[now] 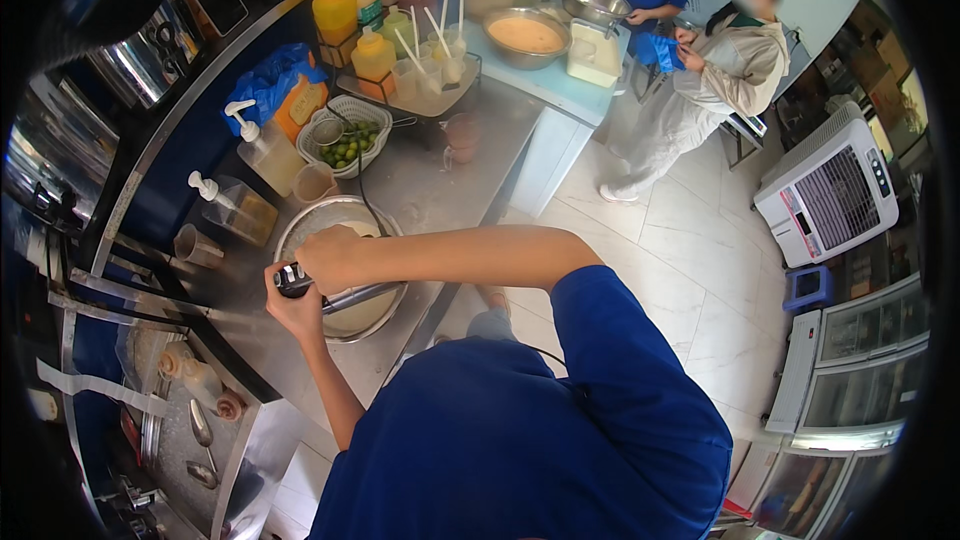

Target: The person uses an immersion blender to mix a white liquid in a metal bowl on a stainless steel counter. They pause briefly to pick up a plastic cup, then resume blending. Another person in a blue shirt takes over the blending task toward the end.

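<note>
A black and silver hand blender (358, 298) lies slanted over a large steel bowl (397, 300) of pale creamy liquid on the steel worktop. My left hand (296, 309) is wrapped round the blender's black handle end. Just above it, my right hand (330, 261) is closed over the blender's body, its forearm crossing the bowl; the fingers are partly hidden. The blender's far end is hidden or in the liquid, I cannot tell which. A black cord runs up from the bowl past a white basket (309, 136) of small green citrus fruits (349, 148).
Beyond the bowl stand a plastic measuring jug (314, 181), pump bottles (270, 157) and a tray (472, 82) with sauce bottles and cups. A steel bowl of orange liquid (526, 36) sits on a side table. Two people stand beyond it. An air cooler (825, 184) is at the right.
</note>
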Motion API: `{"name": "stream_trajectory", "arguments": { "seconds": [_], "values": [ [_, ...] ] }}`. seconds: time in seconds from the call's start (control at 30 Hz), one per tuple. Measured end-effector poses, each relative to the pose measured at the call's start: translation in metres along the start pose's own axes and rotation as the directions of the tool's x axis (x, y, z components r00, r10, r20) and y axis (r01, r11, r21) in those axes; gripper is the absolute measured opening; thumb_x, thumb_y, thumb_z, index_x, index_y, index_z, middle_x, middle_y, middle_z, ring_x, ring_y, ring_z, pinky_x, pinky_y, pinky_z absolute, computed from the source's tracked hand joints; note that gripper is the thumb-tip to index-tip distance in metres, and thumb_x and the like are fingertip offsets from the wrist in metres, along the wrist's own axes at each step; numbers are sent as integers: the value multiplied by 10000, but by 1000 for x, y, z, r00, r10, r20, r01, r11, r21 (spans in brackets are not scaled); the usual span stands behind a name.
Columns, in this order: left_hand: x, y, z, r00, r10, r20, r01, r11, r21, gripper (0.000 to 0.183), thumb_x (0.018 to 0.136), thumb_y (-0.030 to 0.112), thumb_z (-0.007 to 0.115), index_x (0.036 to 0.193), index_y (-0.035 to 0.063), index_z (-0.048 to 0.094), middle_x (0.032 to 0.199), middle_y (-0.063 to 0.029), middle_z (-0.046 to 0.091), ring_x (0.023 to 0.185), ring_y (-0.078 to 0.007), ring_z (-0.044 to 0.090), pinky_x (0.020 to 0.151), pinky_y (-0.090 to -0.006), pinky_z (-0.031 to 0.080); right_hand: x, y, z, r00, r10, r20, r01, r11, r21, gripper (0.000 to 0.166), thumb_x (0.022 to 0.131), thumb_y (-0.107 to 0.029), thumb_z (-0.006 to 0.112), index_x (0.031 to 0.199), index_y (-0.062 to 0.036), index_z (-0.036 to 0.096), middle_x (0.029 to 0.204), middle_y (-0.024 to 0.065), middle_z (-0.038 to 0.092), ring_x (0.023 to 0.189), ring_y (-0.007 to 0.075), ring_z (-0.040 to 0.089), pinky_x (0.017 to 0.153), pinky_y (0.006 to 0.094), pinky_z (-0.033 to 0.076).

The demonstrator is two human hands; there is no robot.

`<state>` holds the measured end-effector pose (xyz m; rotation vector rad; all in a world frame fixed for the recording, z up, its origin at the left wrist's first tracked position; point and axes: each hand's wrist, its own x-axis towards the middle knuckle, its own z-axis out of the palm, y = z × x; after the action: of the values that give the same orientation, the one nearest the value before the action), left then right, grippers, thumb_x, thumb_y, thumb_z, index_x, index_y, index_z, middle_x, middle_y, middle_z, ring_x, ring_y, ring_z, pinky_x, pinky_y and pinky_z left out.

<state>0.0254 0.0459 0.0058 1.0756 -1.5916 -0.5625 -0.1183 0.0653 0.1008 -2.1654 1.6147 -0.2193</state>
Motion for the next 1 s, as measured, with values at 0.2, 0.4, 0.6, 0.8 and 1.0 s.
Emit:
{"name": "stream_trajectory", "arguments": {
  "seconds": [0.2,0.4,0.6,0.8,1.0],
  "values": [
    [0,3,-1,1000,14,4,-14,1000,7,378,626,75,766,952,35,578,765,-14,572,718,-95,519,692,-251,478,-3,-2,-3,1000,-4,-9,4,1000,-1,258,668,-125,693,895,-4,709,892,201,706,871,325,705,751,415,567],
    [0,2,1,1000,-11,1,11,1000,1,381,619,75,765,950,38,580,760,-16,573,718,-92,517,693,-251,478,-1,0,-1,1000,-5,-1,5,1000,-6,255,673,-123,688,899,-7,710,897,201,707,878,323,705,760,412,565],
    [1,3,2,1000,5,-4,-5,1000,-1,382,617,73,764,951,39,582,763,-16,577,718,-94,519,695,-248,476,0,1,-1,1000,-4,3,4,1000,-7,264,673,-123,689,912,-12,710,904,197,708,887,319,704,765,413,564],
    [2,5,1,1000,2,-2,-2,1000,-8,383,612,64,761,950,39,581,764,-21,576,723,-95,521,699,-250,477,-1,0,-4,1000,9,10,-9,1000,-4,269,668,-125,691,913,-15,711,902,195,708,883,318,703,763,408,564],
    [3,8,1,1000,3,-25,-3,1000,4,368,586,37,745,913,42,578,720,-52,579,675,-120,552,691,-265,490,0,1,-1,997,-33,-64,35,999,29,196,670,-81,665,829,29,700,836,220,694,823,355,699,715,436,562]
  ]
}}
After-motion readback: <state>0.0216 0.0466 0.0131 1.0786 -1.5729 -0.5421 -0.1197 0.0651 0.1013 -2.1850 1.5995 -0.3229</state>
